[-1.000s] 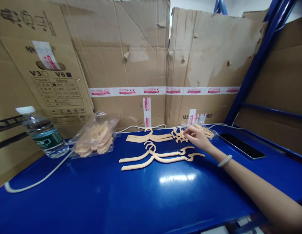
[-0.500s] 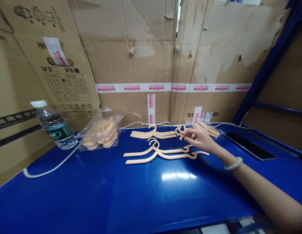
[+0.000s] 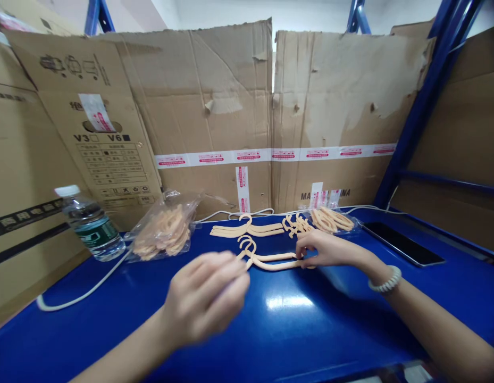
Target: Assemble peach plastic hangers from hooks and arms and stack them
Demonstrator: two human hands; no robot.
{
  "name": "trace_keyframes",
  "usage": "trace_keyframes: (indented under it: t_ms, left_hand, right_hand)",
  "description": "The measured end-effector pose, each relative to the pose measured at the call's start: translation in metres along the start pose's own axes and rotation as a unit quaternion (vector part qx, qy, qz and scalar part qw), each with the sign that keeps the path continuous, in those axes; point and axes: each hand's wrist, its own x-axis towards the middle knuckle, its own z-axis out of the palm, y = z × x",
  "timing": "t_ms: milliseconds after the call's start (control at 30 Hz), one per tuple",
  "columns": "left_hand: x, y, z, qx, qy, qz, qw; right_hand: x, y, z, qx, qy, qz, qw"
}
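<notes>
Two beige clothes hangers point(image 3: 275, 266) lie one before the other on the blue table. My right hand point(image 3: 322, 250) is at their right ends, with thumb and fingers closed on the end of a hanger arm. What lies between the fingertips is largely hidden. My left hand point(image 3: 209, 298), blurred by motion, is raised in front of the hangers with its fingers curled, covering their left arms; I cannot see whether it holds anything. Behind lies a stack of hanger pieces point(image 3: 247, 229). Small beige hook pieces point(image 3: 296, 224) are heaped just beyond my right hand.
A clear bag of beige parts point(image 3: 162, 229) and a water bottle point(image 3: 93, 226) stand at the left. Another bag with beige parts point(image 3: 330, 219) and a black phone point(image 3: 404, 243) lie at the right. A white cable point(image 3: 83, 298) loops along the table; cardboard walls point(image 3: 207, 122) close the back.
My left hand has come into view from the lower left. My right hand has moved from near the small hooks down to the right ends of the hangers. The camera view has tilted upward.
</notes>
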Motion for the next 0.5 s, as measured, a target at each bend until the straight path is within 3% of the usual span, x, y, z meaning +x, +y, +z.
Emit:
trace_keyframes:
  t_ms: [100,200,300,500]
  left_hand:
    - [0.001,-0.030,0.031,-0.035,-0.135,-0.097,0.985]
    - [-0.012,-0.044,0.051,-0.076,-0.265,-0.229,0.934]
    - [-0.028,-0.044,0.057,-0.092,-0.291,-0.244,0.921]
    - [-0.039,-0.049,0.060,-0.175,-0.278,-0.261,0.908]
  right_hand:
    - [0.004,-0.004,0.008,-0.006,0.004,-0.002,1.000]
    - [0.008,-0.006,0.016,-0.014,0.018,0.004,1.000]
    - [0.012,-0.006,0.022,-0.017,0.031,0.006,0.999]
    - [0.019,-0.007,0.032,-0.024,0.067,0.009,0.997]
